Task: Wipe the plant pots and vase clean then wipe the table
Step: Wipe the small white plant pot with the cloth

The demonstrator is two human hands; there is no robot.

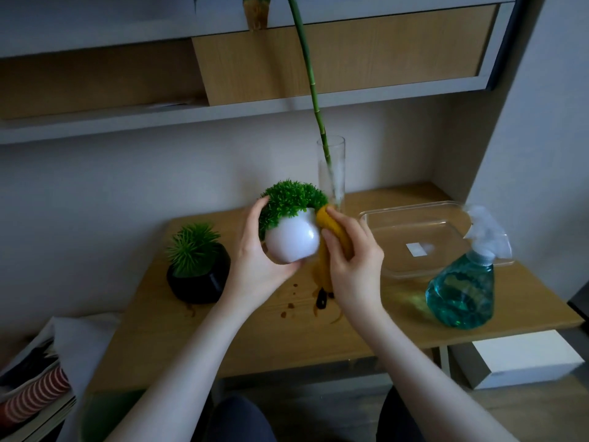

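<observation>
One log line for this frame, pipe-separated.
step: wiping white pot | left hand: holds pot above table | right hand: presses yellow cloth on pot | pending: black pot, vase, spill

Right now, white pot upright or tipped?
Tipped. The left hand holds the white pot off the table, its foliage leaning up-left.

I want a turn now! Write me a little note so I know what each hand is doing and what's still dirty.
Left hand holds the white pot tilted, lifted above the table.
Right hand grips the yellow cloth, pressing it on the white pot's side.
Black pot stands on the table at left; the glass vase with its stem stands at the back.
Spray bottle and clear tray sit at right.
Done: white pot is mid-wipe; nothing else looks finished.
Left: black pot, vase, then the brown spills on the table.
</observation>
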